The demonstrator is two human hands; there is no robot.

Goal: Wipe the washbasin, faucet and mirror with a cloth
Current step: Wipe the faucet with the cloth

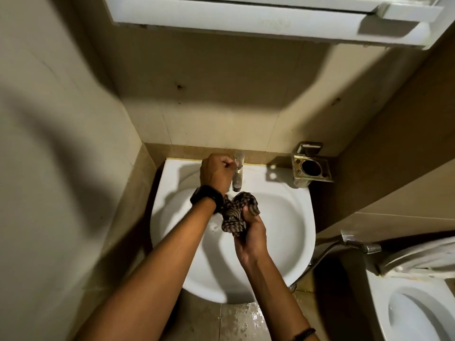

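A white washbasin [283, 217] sits against a beige tiled wall. A chrome faucet [237, 178] stands at its back edge. My left hand [216, 171], with a black watch on the wrist, is closed on the faucet's handle. My right hand [251, 236] grips a bunched brown striped cloth [237, 212] over the bowl, just below the spout. The underside of a white mirror cabinet [246, 18] hangs above; the mirror face is out of sight.
A brass holder [311, 168] is fixed to the wall right of the faucet. A toilet [418, 308] with raised seat stands at lower right, a spray hose [362, 247] beside it. The floor below the basin is wet. Walls close in on both sides.
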